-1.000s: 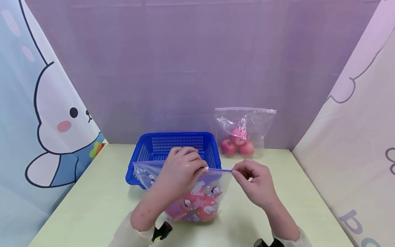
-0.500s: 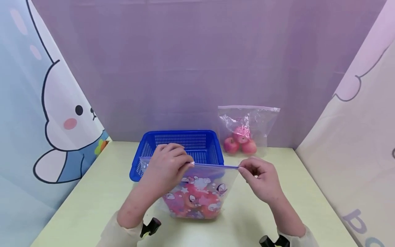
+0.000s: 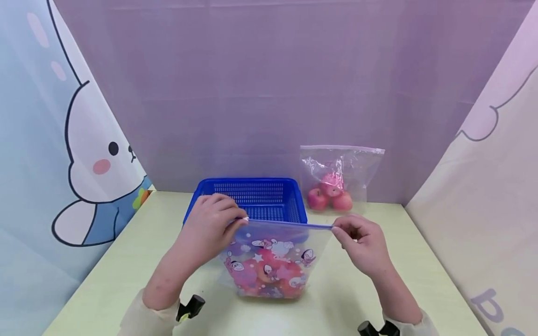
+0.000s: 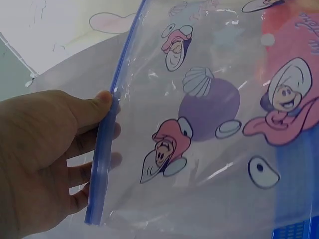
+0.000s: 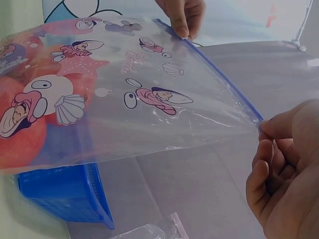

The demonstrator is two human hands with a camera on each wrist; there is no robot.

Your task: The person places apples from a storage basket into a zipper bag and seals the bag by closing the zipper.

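Observation:
A clear zip bag (image 3: 269, 275) printed with cartoon oysters, shells and stars stands upright on the table, with red round fruit (image 5: 25, 129) showing through its lower part. My left hand (image 3: 212, 228) pinches the bag's blue zip strip (image 4: 103, 159) between thumb and fingers, at a small white slider (image 3: 245, 218). Thumb and forefinger of my right hand (image 3: 361, 240) pinch the strip's right end, the other fingers curled beside it. Between the two hands the strip is stretched straight, and its two sides lie together there. The left hand hides the strip's left end in the head view.
Just behind the bag is a blue plastic basket (image 3: 298, 196) with slotted walls. To its right a second clear zip bag (image 3: 357, 168) holds 3 red apples (image 3: 318, 199) against the purple backdrop (image 3: 269, 93). Printed cloths (image 3: 96, 130) flank the pale table (image 3: 122, 289).
My left hand has slid leftward along the zip strip with the slider, widening the gap between the hands. The right hand keeps its pinch at the end. The head view has shifted slightly.

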